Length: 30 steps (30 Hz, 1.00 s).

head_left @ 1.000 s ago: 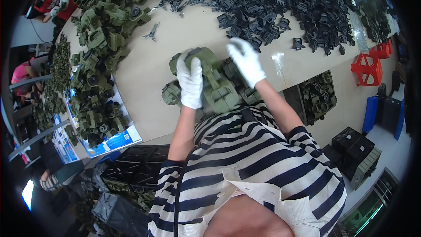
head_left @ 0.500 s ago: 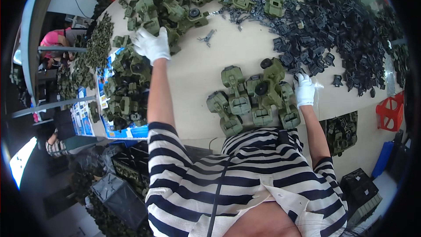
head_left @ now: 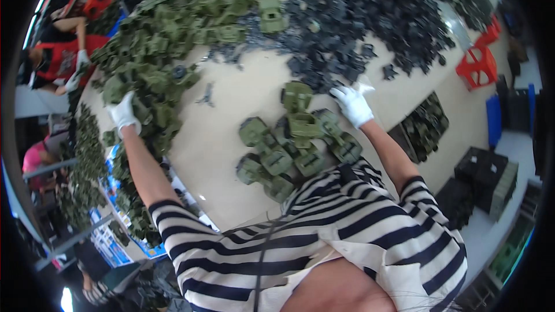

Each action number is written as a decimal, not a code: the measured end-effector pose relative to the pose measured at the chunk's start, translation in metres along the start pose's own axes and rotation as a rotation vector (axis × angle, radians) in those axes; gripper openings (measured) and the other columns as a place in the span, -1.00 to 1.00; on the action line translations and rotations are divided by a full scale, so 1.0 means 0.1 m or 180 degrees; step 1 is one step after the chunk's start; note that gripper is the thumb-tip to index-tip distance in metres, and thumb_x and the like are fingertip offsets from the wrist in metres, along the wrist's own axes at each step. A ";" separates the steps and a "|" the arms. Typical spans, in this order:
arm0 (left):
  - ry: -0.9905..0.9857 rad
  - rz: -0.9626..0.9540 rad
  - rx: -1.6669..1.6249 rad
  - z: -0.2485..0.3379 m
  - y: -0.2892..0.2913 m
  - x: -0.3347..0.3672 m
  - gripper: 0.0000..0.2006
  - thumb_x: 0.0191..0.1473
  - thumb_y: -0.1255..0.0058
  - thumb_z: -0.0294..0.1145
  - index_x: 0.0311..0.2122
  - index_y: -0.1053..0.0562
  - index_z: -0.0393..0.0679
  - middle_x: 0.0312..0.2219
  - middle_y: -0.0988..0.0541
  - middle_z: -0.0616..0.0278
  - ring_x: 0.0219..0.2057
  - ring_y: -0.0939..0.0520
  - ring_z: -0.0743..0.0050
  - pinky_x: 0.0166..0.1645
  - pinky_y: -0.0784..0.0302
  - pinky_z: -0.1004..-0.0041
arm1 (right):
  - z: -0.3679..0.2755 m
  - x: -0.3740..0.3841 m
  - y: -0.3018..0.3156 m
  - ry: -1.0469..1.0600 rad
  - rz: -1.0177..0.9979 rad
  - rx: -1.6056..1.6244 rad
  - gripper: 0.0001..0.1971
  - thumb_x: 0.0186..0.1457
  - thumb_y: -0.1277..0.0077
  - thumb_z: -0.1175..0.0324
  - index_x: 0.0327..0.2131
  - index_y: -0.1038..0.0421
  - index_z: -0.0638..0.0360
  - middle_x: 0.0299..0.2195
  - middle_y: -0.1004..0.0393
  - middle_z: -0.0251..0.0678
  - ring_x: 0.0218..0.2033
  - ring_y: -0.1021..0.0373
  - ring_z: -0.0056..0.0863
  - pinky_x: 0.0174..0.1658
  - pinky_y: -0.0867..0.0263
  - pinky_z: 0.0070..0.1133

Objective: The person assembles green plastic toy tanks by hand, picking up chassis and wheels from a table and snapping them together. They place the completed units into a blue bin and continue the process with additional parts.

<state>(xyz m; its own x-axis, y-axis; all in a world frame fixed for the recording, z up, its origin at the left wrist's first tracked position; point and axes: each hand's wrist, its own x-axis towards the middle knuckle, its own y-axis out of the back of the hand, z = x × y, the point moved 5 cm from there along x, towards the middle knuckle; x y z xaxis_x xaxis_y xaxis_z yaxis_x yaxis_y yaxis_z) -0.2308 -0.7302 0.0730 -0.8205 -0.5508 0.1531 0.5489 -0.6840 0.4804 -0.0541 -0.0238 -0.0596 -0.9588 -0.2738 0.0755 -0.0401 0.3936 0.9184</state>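
Left hand (head_left: 123,112) on olive-green plastic toy vehicles (head_left: 167,52), blocky, heaped; right hand (head_left: 352,104) gloved white

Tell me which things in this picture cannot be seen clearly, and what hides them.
Head view only:
- Left hand: its fingers sink into the green parts pile, so any grip is hidden.
- Right hand: the glove covers whatever lies under the fingers.
- Black parts heap: single pieces too small to tell apart.
- Near table edge: hidden by the striped shirt.
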 end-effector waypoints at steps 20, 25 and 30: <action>0.2167 -0.2423 -0.2115 1.62 -1.53 -4.73 -0.52 0.06 -0.12 -0.63 0.12 -0.39 -0.06 -0.26 -0.59 0.44 -0.37 -0.53 0.75 -0.29 -0.44 0.67 | 0.08 0.00 0.34 -0.1466 -0.0559 0.0104 -0.59 0.05 -0.15 0.28 0.01 -0.42 0.02 -0.12 -0.44 -0.16 -0.10 -0.41 -0.07 -0.04 -0.28 -0.20; 0.2093 -0.2401 -0.2072 1.59 -1.50 -4.74 -0.49 0.06 -0.12 -0.63 0.14 -0.38 -0.05 -0.22 -0.59 0.44 -0.33 -0.53 0.77 -0.27 -0.44 0.67 | 0.11 -0.54 0.34 -0.0136 -0.0263 -0.0233 -0.70 -0.06 -0.16 0.36 -0.18 -0.47 0.07 -0.20 -0.39 -0.16 -0.15 -0.39 -0.16 0.04 -0.19 -0.13; 0.2005 -0.2542 -0.2140 1.57 -1.46 -4.79 -0.43 0.04 -0.13 -0.64 0.19 -0.34 -0.07 -0.11 -0.57 0.39 -0.19 -0.56 0.67 -0.15 -0.49 0.59 | 0.04 -0.71 0.46 0.0375 -0.0047 -0.0456 -0.64 -0.04 -0.19 0.31 -0.11 -0.43 0.02 -0.03 -0.41 -0.24 -0.04 -0.38 -0.19 0.18 -0.03 -0.06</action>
<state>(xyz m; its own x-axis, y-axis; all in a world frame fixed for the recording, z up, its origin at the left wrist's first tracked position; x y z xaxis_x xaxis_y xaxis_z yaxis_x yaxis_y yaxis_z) 0.0569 -0.2916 0.0656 -0.8465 0.1303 -0.5162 0.0519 -0.9447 -0.3237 0.0116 0.0169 -0.0244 -0.9185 -0.3828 0.0989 -0.0054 0.2621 0.9650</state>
